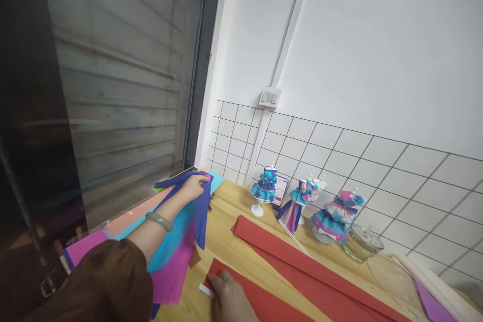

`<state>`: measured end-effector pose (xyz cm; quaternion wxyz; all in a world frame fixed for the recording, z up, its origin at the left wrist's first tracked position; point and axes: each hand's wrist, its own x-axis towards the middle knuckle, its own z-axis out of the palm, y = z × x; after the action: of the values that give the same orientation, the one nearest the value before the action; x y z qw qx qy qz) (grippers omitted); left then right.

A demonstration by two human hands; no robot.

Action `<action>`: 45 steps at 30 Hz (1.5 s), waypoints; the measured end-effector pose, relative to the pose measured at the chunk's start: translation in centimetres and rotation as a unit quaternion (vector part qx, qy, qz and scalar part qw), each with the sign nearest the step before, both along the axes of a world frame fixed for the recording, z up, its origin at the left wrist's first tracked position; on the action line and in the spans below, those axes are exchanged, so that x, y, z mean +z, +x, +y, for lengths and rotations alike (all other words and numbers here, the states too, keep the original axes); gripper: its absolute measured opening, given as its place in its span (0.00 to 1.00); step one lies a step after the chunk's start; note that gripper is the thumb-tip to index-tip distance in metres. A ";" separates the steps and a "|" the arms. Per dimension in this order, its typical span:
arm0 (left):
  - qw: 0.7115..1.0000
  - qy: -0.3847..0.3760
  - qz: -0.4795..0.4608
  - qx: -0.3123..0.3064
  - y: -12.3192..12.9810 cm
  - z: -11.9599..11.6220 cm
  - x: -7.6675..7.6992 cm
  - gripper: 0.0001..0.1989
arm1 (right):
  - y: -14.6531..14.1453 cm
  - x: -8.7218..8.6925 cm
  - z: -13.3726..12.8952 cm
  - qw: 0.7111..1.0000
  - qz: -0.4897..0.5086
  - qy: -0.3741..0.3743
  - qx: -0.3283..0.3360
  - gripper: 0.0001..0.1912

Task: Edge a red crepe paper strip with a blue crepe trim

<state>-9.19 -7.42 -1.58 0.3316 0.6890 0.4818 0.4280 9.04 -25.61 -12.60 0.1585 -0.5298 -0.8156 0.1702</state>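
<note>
My left hand (194, 187), with a bangle on the wrist and a brown sleeve, reaches to the far left of the table. Its fingers are closed on dark blue paper (202, 216) that lies over stacked turquoise paper (171, 241) and magenta paper (171, 282). My right hand (228, 294) is at the bottom centre, its fingers pressed on the left end of a folded red paper strip (264, 294). A small white piece (206, 290) sticks out beside those fingers. Behind it lies a second, longer red folded sheet (302, 266).
Small dress forms in ruffled paper dresses (264, 188) stand along the tiled wall, with a phone (280, 191) behind them. To their right are a glass bowl (362, 244), a clear round sheet and a pale roll (437, 282). A dark-framed window (128, 85) borders the left.
</note>
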 end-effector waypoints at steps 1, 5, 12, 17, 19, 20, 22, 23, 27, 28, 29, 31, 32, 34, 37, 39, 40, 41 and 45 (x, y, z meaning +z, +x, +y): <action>1.000 0.005 -0.003 -0.020 0.8 0.2 1.0 0.15 | 0.0 0.0 0.0 1.000 -0.001 0.000 -0.001 0.25; 0.992 0.029 -0.016 -0.120 2.9 -1.1 6.0 0.18 | 0.1 0.1 0.2 1.000 -0.006 -0.003 0.001 0.24; 0.974 0.047 0.042 -0.217 -0.3 -5.1 8.4 0.22 | 0.3 0.6 -0.1 1.000 0.004 -0.011 0.010 0.23; 0.972 -0.011 0.183 -0.146 -4.7 -6.3 1.2 0.22 | 0.4 0.5 -0.2 1.000 0.014 -0.004 0.004 0.24; 0.968 -0.032 0.208 -0.136 -6.0 -7.2 -1.7 0.20 | 0.3 0.5 -0.2 1.000 0.018 -0.005 0.004 0.24; 0.966 -0.037 0.220 -0.129 -6.5 -7.7 -3.0 0.20 | 0.3 0.6 -0.1 1.000 0.021 -0.006 0.004 0.23; 0.962 -0.038 0.246 -0.112 -7.1 -8.6 -4.6 0.17 | 0.3 0.8 -0.1 0.999 0.030 -0.009 0.005 0.22; 0.961 -0.035 0.257 -0.100 -7.3 -9.0 -5.1 0.16 | 0.4 0.9 -0.2 0.999 0.036 -0.011 0.006 0.22; 0.958 0.004 0.284 -0.046 -6.2 -10.7 -5.6 0.16 | 0.9 1.6 -0.3 0.997 0.076 -0.023 0.013 0.22; 0.957 0.013 0.287 -0.035 -5.5 -11.3 -5.6 0.16 | 1.1 1.8 -0.4 0.996 0.088 -0.026 0.012 0.22; 0.957 0.019 0.289 -0.029 -4.6 -12.0 -5.7 0.15 | 1.2 1.9 -0.5 0.995 0.099 -0.030 0.010 0.21; 0.956 0.017 0.292 -0.021 -2.6 -13.6 -6.4 0.13 | 1.5 2.1 -0.6 0.992 0.117 -0.040 0.004 0.18; 0.955 0.008 0.294 -0.018 -1.6 -14.4 -6.9 0.13 | 1.5 2.1 -0.6 0.991 0.123 -0.045 -0.001 0.17; 0.955 -0.017 0.297 -0.019 0.1 -15.9 -8.1 0.13 | 1.4 1.9 -0.8 0.990 0.128 -0.052 -0.014 0.16; 0.954 -0.046 0.297 -0.003 1.6 -17.1 -9.9 0.10 | 1.2 1.4 -0.8 0.990 0.125 -0.054 -0.036 0.16; 0.954 -0.059 0.292 0.012 2.0 -17.2 -10.5 0.09 | 1.0 1.1 -0.8 0.990 0.121 -0.052 -0.041 0.17; 0.955 -0.065 0.289 0.017 2.1 -17.2 -10.7 0.09 | 1.0 1.1 -0.8 0.991 0.119 -0.051 -0.041 0.18; 0.955 -0.070 0.287 0.019 2.2 -17.1 -10.8 0.08 | 1.0 1.0 -0.8 0.991 0.118 -0.050 -0.040 0.18; 0.953 -0.095 0.286 0.028 2.5 -16.7 -10.7 0.06 | 0.9 1.0 -0.7 0.992 0.110 -0.053 -0.034 0.18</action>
<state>-6.67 -24.08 -12.32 0.2314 0.7344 0.6138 0.1742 9.96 -26.33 -11.64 0.2244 -0.5426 -0.7650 0.2646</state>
